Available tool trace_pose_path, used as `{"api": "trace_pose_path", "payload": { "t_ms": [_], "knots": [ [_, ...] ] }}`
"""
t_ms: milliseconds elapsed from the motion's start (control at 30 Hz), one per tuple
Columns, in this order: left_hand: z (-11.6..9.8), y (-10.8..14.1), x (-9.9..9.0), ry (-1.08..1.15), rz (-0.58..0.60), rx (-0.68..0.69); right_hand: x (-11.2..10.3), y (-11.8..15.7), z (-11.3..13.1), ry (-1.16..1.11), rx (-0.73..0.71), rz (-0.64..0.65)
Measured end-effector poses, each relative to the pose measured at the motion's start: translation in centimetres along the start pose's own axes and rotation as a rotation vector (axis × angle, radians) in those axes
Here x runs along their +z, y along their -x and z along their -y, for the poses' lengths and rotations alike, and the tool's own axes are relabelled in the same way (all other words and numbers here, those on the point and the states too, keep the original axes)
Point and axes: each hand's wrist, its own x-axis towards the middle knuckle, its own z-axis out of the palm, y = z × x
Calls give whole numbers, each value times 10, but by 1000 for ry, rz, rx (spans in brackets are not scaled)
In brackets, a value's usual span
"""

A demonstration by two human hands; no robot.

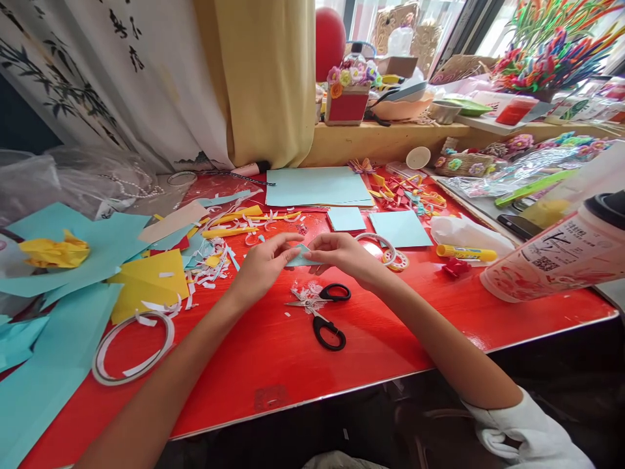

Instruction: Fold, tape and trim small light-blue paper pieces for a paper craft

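A small piece of light blue paper (299, 258) is pinched between my two hands above the red table. My left hand (267, 260) grips its left side with thumb and fingers. From the other side my right hand (342, 255) holds it, its fingers partly covering the paper. Just below lie black-handled scissors (326, 318) with their blades apart, over a little heap of white scraps (307, 292). Behind my hands sit a stack of small blue squares (346, 219) and a larger blue sheet (398, 229). A tape roll (390, 253) rests beside my right wrist.
Blue sheets (73, 339), yellow paper (153, 280), a big tape ring (105, 365) and paper strips cover the left side. A large cup (551, 257) and a yellow glue stick (466, 253) stand or lie at right. Further back is a stack of blue paper (317, 185).
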Motion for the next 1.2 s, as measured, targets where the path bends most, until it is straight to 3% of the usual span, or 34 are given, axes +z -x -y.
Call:
{"api": "trace_pose_path", "payload": {
  "t_ms": [200, 400, 467, 667, 933, 1200],
  "knots": [
    [-4, 1, 1, 7, 53, 45, 1, 2, 0, 52, 23, 176],
    [0, 0, 7, 354, -183, -55, 6, -2, -5, -169, -37, -7],
    [0, 1, 10, 403, -192, -41, 6, -2, -6, -191, -31, -10],
    [-1, 4, 10, 154, -166, 41, 6, -1, -4, -97, -65, 8],
    [-2, 3, 11, 339, -185, 19, 7, -1, -5, -142, -79, -84],
    [-4, 5, 8, 140, -113, 63, 7, -2, -9, -128, -89, -103]
  ]
}}
